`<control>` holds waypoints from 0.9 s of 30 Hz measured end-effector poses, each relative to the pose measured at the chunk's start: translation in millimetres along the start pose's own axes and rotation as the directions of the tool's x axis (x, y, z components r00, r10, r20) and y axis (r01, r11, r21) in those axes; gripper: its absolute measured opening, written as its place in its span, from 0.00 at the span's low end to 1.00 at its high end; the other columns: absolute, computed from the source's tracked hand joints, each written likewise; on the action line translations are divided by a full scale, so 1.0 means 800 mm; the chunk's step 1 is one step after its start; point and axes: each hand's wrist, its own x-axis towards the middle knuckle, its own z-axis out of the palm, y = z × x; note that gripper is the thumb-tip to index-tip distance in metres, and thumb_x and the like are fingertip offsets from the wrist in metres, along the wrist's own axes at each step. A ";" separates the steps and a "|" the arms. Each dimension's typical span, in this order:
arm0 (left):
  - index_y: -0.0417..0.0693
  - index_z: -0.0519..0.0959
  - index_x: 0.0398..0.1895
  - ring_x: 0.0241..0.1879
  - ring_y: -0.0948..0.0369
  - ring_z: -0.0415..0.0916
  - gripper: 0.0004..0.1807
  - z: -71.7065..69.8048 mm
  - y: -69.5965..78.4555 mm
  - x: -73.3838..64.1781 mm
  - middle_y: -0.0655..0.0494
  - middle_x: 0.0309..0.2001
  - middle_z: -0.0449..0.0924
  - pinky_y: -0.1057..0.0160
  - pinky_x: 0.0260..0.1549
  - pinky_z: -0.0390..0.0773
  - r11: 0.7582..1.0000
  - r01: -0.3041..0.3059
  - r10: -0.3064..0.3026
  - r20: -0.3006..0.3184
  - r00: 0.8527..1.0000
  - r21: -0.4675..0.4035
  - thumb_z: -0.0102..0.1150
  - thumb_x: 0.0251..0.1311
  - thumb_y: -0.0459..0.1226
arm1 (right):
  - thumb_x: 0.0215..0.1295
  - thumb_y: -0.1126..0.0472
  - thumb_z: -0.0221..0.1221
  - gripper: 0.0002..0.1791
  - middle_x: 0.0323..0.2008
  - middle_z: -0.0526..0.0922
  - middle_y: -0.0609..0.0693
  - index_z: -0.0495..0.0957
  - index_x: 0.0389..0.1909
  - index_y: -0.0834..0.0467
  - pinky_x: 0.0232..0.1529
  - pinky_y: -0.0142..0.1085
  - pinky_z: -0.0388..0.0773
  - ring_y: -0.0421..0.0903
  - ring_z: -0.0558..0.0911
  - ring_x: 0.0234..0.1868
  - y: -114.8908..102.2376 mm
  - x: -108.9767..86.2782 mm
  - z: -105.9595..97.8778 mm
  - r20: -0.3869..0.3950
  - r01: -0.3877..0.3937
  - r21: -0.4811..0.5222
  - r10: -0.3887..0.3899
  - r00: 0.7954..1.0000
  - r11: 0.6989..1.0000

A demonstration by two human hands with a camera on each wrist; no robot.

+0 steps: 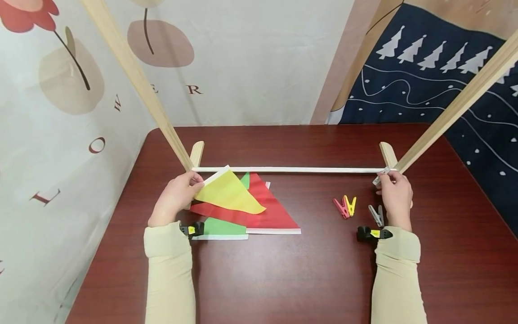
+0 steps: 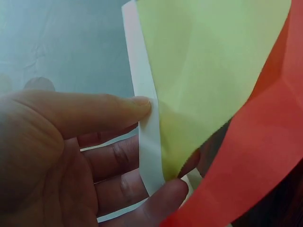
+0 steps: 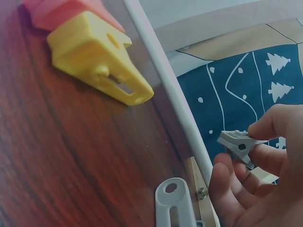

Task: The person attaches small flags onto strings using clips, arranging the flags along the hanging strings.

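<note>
My left hand (image 1: 174, 198) pinches a yellow pennant (image 1: 230, 193) by its white edge strip, thumb on the near face, as the left wrist view shows. Beneath the yellow one, a red pennant (image 1: 275, 216) and a green pennant (image 1: 224, 227) overlap on the table. My right hand (image 1: 397, 194) holds a small grey clothespin (image 3: 239, 145) between thumb and fingers, at the right end of a white rod (image 1: 291, 170). Close to that hand lie a red clothespin (image 1: 341, 208), a yellow clothespin (image 1: 350, 206) and another grey clothespin (image 1: 376, 216).
The rod spans between a left wooden post (image 1: 137, 85) and a right wooden post (image 1: 461, 105), each by a short wooden foot. All stand on a dark red-brown table (image 1: 307, 274). Behind hang a pale printed cloth (image 1: 251, 58) and a navy tree-patterned cloth (image 1: 404, 85).
</note>
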 end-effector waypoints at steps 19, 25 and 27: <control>0.51 0.70 0.42 0.39 0.52 0.69 0.09 -0.005 -0.008 -0.001 0.48 0.41 0.74 0.54 0.37 0.68 0.998 -0.053 0.055 -0.039 0.998 0.041 0.46 0.62 0.43 | 0.62 0.54 0.50 0.18 0.34 0.75 0.45 0.76 0.45 0.61 0.26 0.25 0.73 0.36 0.75 0.27 -0.011 -0.005 0.013 0.077 0.091 0.081 -0.097 0.992 0.993; 0.51 0.70 0.42 0.38 0.52 0.68 0.09 -0.003 -0.006 -0.001 0.49 0.39 0.73 0.57 0.33 0.68 0.999 -0.040 0.042 -0.039 0.998 0.036 0.46 0.63 0.43 | 0.61 0.51 0.52 0.17 0.40 0.74 0.50 0.78 0.44 0.58 0.26 0.24 0.71 0.37 0.75 0.25 -0.014 -0.008 0.022 0.054 0.137 0.032 -0.138 0.989 0.990; 0.51 0.71 0.43 0.37 0.52 0.68 0.09 -0.003 -0.005 -0.001 0.49 0.39 0.73 0.57 0.33 0.68 0.998 -0.045 0.047 -0.041 0.998 0.034 0.46 0.62 0.43 | 0.61 0.52 0.52 0.17 0.40 0.73 0.50 0.77 0.44 0.58 0.26 0.25 0.72 0.38 0.76 0.25 -0.014 -0.008 0.024 0.052 0.142 0.041 -0.144 0.988 0.989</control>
